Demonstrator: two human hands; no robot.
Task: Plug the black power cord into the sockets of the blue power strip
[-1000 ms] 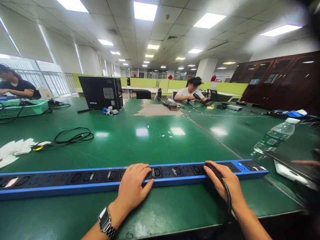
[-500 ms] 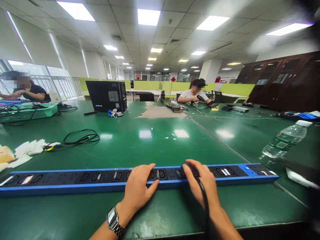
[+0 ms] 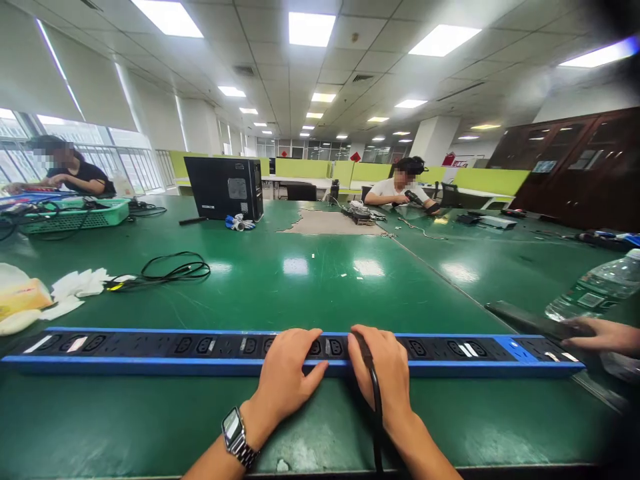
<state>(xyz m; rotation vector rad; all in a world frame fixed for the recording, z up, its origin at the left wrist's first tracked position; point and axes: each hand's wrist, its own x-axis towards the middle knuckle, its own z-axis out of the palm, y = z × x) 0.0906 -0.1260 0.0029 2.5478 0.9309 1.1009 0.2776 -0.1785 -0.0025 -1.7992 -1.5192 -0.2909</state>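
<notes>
A long blue power strip [image 3: 150, 365] with black sockets lies across the table before me. My left hand [image 3: 287, 370], a watch [image 3: 233, 429] on its wrist, grips the strip left of its middle, fingers over the far edge and thumb on the near side. My right hand [image 3: 385, 367] is closed on a black plug [image 3: 367, 355] held at the strip's sockets. Its cable [image 3: 376, 407] hangs toward me over the near table edge. My fingers partly cover the plug, so I cannot tell how far in it sits.
From the right, another person's hand [image 3: 607, 335] holds a dark, blurred long object [image 3: 530, 320] near the water bottle [image 3: 595, 287]. Left lie a coiled black cable [image 3: 175, 267] and tissues [image 3: 80, 283]. Farther back stand a black computer case [image 3: 220, 190] and a green basket [image 3: 100, 215].
My right hand has moved left along the strip with the plug, closer to my left hand. Another person's hand has come in at the right with a dark object.
</notes>
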